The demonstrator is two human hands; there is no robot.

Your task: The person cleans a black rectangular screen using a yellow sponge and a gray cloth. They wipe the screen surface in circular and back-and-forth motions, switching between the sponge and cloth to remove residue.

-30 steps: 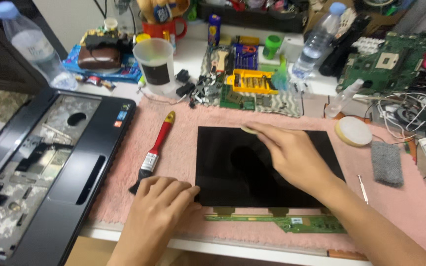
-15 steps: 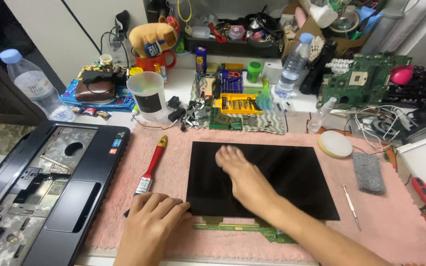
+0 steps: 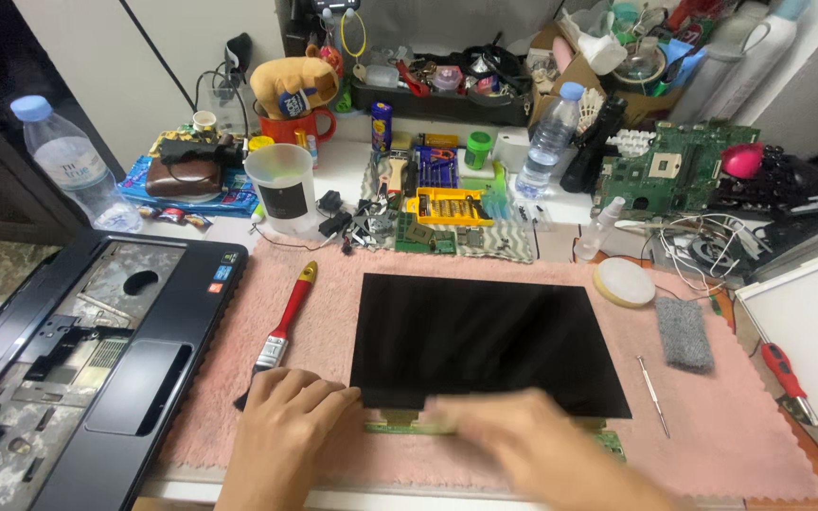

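A black laptop screen panel [image 3: 485, 341] lies flat on a pink fluffy mat [image 3: 712, 435], with a green circuit strip [image 3: 400, 428] along its near edge. My left hand [image 3: 291, 426] rests with curled fingers on the panel's near left corner, pressing it down. Blurred by motion, my right hand [image 3: 523, 440] is at the panel's near edge, over the circuit strip. Whether it holds anything is hidden by the blur. A red-handled brush [image 3: 281, 336] lies just left of the panel, beside my left hand.
An opened laptop base [image 3: 78, 360] sits at the left. Right of the panel lie a round cream pad [image 3: 624, 282], a grey sponge [image 3: 684, 333], a thin screwdriver [image 3: 653, 383] and a red screwdriver [image 3: 786, 371]. A plastic beaker [image 3: 281, 187], bottles, tools and a green motherboard [image 3: 679, 170] crowd the back.
My right hand swept from the panel's far edge across the screen down to its near edge. My left hand stayed on the near left corner. The view tilted up.
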